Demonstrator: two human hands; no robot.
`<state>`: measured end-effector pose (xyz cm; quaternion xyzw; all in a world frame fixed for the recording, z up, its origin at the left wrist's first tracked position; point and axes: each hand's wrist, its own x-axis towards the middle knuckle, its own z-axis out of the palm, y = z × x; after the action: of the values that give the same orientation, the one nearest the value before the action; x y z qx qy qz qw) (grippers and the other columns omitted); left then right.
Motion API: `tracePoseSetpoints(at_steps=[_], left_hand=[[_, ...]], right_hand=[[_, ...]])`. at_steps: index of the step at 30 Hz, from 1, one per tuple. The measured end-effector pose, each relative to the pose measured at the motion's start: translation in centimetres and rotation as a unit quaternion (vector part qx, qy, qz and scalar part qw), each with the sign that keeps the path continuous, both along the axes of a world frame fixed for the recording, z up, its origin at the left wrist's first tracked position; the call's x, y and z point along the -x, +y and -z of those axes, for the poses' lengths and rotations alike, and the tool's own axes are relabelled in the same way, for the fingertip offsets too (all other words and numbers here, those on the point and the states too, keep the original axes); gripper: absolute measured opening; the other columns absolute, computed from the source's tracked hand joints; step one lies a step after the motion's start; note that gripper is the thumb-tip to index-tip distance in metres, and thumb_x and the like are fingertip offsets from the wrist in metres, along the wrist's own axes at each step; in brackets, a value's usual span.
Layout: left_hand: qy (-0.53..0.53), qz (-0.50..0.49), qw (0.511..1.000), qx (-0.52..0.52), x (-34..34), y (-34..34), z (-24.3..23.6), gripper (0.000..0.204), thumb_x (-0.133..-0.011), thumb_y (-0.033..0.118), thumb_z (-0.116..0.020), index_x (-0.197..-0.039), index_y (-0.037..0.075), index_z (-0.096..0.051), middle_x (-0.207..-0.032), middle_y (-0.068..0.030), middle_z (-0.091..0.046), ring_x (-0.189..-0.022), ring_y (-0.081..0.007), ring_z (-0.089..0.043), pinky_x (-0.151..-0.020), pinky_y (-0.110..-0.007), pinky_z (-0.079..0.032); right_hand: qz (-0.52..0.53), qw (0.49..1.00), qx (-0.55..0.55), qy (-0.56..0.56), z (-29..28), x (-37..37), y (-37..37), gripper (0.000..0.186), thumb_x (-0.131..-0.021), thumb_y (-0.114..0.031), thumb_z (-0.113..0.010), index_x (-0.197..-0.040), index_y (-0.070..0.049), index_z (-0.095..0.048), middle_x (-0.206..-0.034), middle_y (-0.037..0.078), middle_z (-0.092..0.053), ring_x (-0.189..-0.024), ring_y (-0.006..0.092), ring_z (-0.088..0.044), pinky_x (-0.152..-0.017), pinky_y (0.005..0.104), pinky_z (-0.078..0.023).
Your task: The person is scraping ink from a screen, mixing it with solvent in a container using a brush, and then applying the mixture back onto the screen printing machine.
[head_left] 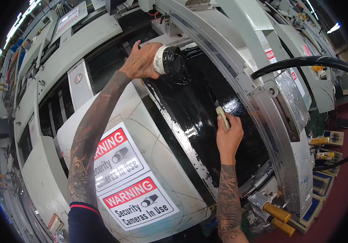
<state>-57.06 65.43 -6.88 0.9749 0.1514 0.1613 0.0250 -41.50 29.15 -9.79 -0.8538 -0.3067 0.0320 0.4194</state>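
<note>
My left hand (143,60) grips a white tub (160,60) tipped on its side, its mouth smeared with black ink (175,60). The tub is held over the upper left part of a framed printing screen (182,137) coated in glossy black ink. In my right hand (229,131) is an ink spatula with a pale, worn handle (221,113). Its blade points away from me over the inked surface; whether it touches the ink, I cannot tell. Both hands are closed around what they hold.
Left of the screen, a pale platen (190,202) carries a printed red-and-white warning sheet (141,206). A metal rail (238,77) curves along the screen's right side. A black hose (303,61) arches at the right, above brass-coloured cylinders (277,211) lower down.
</note>
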Motion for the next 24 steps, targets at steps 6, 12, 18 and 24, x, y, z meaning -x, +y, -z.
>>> tracePoseSetpoints(at_steps=[6, 12, 18, 24], left_hand=[[-0.054, -0.074, 0.993, 0.078, -0.8, 0.9, 0.8, 0.1, -0.061, 0.05, -0.086, -0.144, 0.007, -0.05, -0.138, -0.0129, -0.06, -0.134, -0.0318, -0.056, -0.115, -0.069, -0.031], [-0.247, -0.103, 0.938, 0.221, -1.3, -0.1, 2.4, 0.101, -0.062, 0.042, -0.093, -0.142, 0.0, -0.05, -0.129, -0.019, -0.067, -0.12, -0.0332, -0.067, -0.106, -0.039, -0.052], [-0.29, -0.098, 0.902, 0.304, 0.2, -1.7, 2.1, 0.102, -0.064, 0.038, -0.095, -0.144, -0.003, -0.046, -0.131, -0.0191, -0.067, -0.123, -0.0294, -0.066, -0.108, -0.038, -0.051], [-0.321, -0.099, 0.885, 0.322, 1.6, -5.1, -0.9, 0.094, -0.068, 0.028, -0.096, -0.142, -0.002, -0.047, -0.13, -0.0135, -0.066, -0.121, -0.0232, -0.065, -0.109, -0.036, -0.05]], right_hand=[[-0.032, 0.999, -0.007, 0.029, 3.2, -1.1, 0.7, 0.026, -0.094, -0.022, -0.073, -0.111, -0.002, -0.076, -0.104, 0.014, -0.069, -0.096, 0.036, -0.067, -0.085, 0.0451, -0.052], [-0.118, 0.991, 0.016, -0.064, 6.8, -2.3, 2.8, 0.023, -0.091, -0.02, -0.076, -0.112, -0.011, -0.08, -0.106, 0.007, -0.072, -0.105, 0.0308, -0.062, -0.094, 0.0447, -0.046], [-0.141, 0.98, 0.059, -0.13, 8.3, -4.9, 5.6, 0.021, -0.09, -0.021, -0.077, -0.11, -0.015, -0.081, -0.107, 0.002, -0.073, -0.106, 0.0283, -0.063, -0.096, 0.0473, -0.042], [-0.081, 0.964, 0.141, -0.212, 10.3, -11.7, 8.2, 0.027, -0.092, -0.037, -0.075, -0.115, -0.023, -0.08, -0.111, 0.001, -0.075, -0.11, 0.0307, -0.065, -0.094, 0.0504, -0.044]])
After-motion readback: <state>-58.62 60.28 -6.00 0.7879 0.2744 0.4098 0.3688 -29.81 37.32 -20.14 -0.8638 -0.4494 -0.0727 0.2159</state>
